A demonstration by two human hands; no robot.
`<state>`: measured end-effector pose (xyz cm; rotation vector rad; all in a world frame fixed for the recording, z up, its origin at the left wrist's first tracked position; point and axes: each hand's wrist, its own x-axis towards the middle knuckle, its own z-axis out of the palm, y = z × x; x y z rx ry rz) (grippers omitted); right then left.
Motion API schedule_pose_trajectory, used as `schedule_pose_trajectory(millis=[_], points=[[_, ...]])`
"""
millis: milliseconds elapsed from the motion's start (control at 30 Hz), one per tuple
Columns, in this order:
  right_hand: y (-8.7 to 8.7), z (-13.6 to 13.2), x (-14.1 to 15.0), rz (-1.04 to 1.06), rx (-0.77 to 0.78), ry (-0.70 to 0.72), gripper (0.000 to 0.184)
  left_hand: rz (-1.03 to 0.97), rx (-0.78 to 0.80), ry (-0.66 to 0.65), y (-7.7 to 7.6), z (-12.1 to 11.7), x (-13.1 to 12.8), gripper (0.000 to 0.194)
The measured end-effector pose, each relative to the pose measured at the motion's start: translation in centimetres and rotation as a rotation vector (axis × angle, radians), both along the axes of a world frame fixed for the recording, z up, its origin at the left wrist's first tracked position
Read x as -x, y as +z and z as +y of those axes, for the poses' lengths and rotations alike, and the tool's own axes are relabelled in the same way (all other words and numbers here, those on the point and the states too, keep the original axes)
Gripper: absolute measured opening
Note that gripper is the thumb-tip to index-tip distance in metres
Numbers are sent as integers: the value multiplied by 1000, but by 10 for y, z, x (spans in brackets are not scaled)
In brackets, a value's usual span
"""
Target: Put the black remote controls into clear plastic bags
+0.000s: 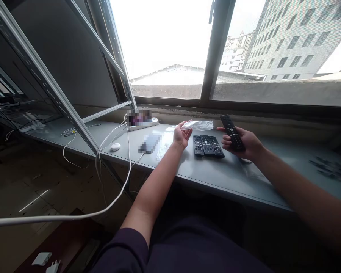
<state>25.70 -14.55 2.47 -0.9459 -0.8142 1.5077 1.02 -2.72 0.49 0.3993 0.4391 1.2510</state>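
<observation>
A black remote control (pixel 232 132) is held raised in my right hand (pixel 246 143), its buttons facing me and its top end tilted left. My left hand (pixel 183 135) is closed on a clear plastic sleeve (pixel 200 125), which stretches to the right from the fingers above the table. Between the hands, several more black remote controls (pixel 207 146) lie side by side on the grey table (pixel 199 168). More clear plastic sleeves (pixel 165 146) lie on the table behind and left of my left forearm.
A blurred phone-like device (pixel 150 144) with a cable and a white round puck (pixel 115 146) lie to the left. Behind stands a white power strip (pixel 144 124). A thick white cable (pixel 122 185) loops across the front left. Dark blurred items (pixel 332 168) lie far right. A metal frame (pixel 86 136) rises at left.
</observation>
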Motion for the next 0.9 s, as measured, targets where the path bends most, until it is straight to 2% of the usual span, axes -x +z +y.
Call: schedule_pose_trajectory(millis=[133,233,367,467,633,767,900], points=[[-2,4,-5,-6,64,-37,40,5,-5,4,-1,1,0,25],[-1,5,-8,-28,103,-103,31,12,-11,1,-2,2,0,24],[2,4,-6,-131,66,-154,25,7,-12,2,-3,3,-1,23],[2,3,-3,-134,51,-187,25,-7,-7,-2,-2,2,-1,23],[1,2,-4,-108,0,-88,41,-10,-8,-2,-3,3,0,21],[1,1,-5,-52,20,-23,33,-2,-9,0,-4,4,0,22],[1,2,-6,-40,59,-59,31,1,-7,2,-2,2,0,22]])
